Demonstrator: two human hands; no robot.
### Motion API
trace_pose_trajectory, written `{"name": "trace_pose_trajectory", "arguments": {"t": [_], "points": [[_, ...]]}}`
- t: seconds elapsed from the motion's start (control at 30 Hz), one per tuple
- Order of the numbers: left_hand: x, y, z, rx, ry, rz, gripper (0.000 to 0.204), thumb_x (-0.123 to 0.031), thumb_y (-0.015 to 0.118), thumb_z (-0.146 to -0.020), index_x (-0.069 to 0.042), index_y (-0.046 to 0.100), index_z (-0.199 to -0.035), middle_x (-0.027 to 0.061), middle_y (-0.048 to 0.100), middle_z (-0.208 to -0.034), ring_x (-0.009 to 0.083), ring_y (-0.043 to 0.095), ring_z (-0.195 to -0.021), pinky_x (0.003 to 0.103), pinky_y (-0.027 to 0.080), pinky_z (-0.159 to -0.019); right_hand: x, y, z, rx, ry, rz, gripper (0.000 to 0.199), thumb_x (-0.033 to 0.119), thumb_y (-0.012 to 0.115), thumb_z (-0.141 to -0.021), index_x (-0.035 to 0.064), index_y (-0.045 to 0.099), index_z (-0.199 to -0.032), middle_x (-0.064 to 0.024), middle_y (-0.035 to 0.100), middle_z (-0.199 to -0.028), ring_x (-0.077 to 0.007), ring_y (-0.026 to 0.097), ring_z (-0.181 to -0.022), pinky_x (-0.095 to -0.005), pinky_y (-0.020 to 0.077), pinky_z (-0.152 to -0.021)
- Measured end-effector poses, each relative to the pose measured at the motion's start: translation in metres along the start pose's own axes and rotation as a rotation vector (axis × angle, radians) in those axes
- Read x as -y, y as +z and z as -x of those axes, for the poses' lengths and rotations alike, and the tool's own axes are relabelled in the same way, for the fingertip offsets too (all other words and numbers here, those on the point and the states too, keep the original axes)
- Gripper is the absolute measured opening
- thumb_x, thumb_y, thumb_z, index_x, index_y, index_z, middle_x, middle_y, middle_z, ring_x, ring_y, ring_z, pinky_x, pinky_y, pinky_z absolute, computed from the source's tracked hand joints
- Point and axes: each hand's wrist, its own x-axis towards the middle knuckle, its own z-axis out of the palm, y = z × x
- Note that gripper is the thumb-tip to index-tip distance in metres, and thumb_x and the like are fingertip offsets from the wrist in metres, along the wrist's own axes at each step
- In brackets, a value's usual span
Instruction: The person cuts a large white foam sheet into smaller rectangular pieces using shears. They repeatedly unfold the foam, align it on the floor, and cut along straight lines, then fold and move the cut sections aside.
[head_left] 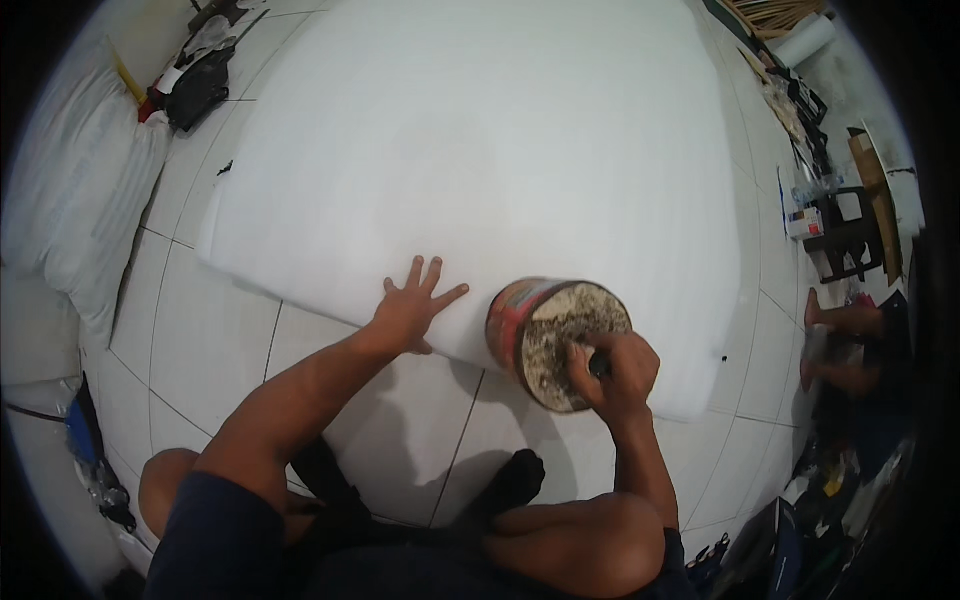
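The person's knees and dark shorts fill the bottom edge. The right hand (pixel 615 372) is clenched around a small dark tool, mostly hidden in the fist, at the crusted top of a red tin can (pixel 550 335) standing on the near edge of a white foam sheet (pixel 480 150). The left hand (pixel 412 308) presses flat, fingers spread, on that edge. Clutter beyond blurs at the rim.

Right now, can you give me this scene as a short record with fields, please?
Left hand: flat, fingers spread, pressing the near edge of the white foam sheet
Right hand: closed on a dark handle, inside the tin's mouth
Tin: round, red side, crusted inside, standing on the sheet
Floor: white tiles
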Motion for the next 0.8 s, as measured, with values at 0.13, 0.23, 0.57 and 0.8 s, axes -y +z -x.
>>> {"name": "trace_pose_trajectory", "arguments": {"t": [0.13, 0.23, 0.57, 0.8], "points": [[0.003, 0.004, -0.005, -0.02, 0.005, 0.0, 0.113, -0.043, 0.085, -0.06, -0.036, 0.014, -0.148, 0.0206, 0.007, -0.153, 0.044, 0.014, -0.139, 0.063, 0.039, -0.096, -0.038, 0.033, -0.029, 0.017, -0.028, 0.095, 0.02, 0.016, 0.077, -0.069, 0.0103, 0.058, -0.07, -0.0018, 0.052, -0.056, -0.0177, 0.05, -0.046, -0.0307, 0.038, -0.042], [0.008, -0.003, -0.002, -0.014, 0.009, -0.002, 0.116, -0.049, 0.084, -0.058, -0.035, 0.013, -0.149, 0.0212, 0.006, -0.153, 0.0439, 0.01, -0.14, 0.066, 0.037, -0.096, -0.049, 0.052, -0.054, 0.013, 0.102, 0.063, 0.022, 0.024, 0.074, -0.074, 0.0096, 0.058, -0.07, -0.0036, 0.054, -0.057, -0.0204, 0.053, -0.048, -0.0332, 0.0431, -0.045], [-0.057, -0.124, 0.089, 0.372, 0.112, 0.319, 0.104, -0.052, 0.08, -0.063, -0.006, 0.032, -0.143, 0.0231, 0.027, -0.148, 0.0457, 0.029, -0.132, 0.055, 0.032, -0.106, 0.05, -0.15, -0.04, 0.608, 0.818, -0.114, 0.073, 0.031, 0.073, -0.079, 0.0102, 0.037, -0.14, -0.0165, 0.06, -0.094, -0.0315, 0.058, -0.084, -0.0427, 0.0479, -0.076], [-0.108, -0.313, 0.292, 0.397, 0.094, 0.792, 0.083, -0.064, 0.063, -0.076, -0.004, 0.048, -0.13, 0.0185, 0.059, -0.121, 0.0314, 0.055, -0.114, 0.039, 0.043, -0.097, 0.241, -0.462, 0.202, 0.539, 1.618, 0.006, 0.067, 0.042, 0.066, -0.08, 0.0023, 0.042, -0.128, -0.0222, 0.049, -0.124, -0.0331, 0.053, -0.11, -0.0413, 0.0413, -0.093]]}}
